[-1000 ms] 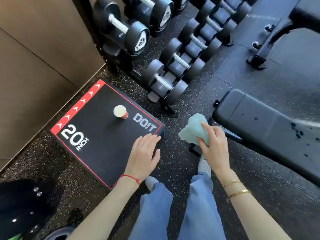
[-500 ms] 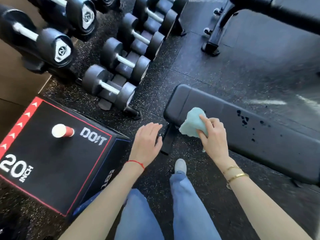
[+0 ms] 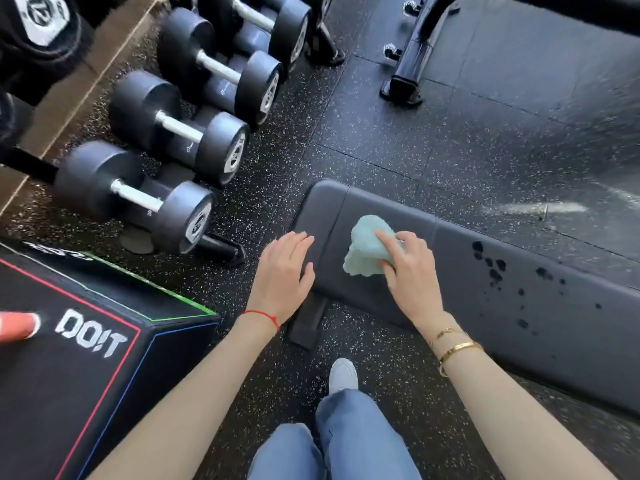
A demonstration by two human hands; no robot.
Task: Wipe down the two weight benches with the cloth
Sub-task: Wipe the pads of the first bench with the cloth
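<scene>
A black padded weight bench [image 3: 485,306] runs from the centre of the view to the right edge, with dark wet spots [image 3: 495,268] on its top. My right hand [image 3: 410,271] holds a crumpled pale-green cloth [image 3: 367,249] pressed onto the bench's left end. My left hand [image 3: 285,271] lies flat with fingers spread at the bench's left edge, holding nothing. Part of a second bench's frame and foot [image 3: 403,86] shows at the top right.
Several dumbbells [image 3: 173,133] lie on a low rack at the upper left. A black plyo box [image 3: 86,358] marked DO!T stands at the lower left with a red-and-white cup [image 3: 17,325] on it. My jeans and a white shoe [image 3: 343,375] are below, on speckled rubber floor.
My view has swung right and nearer the bench. My right hand has brought the cloth from the bench's end onto its top. My left hand has moved from the plyo box to the bench edge.
</scene>
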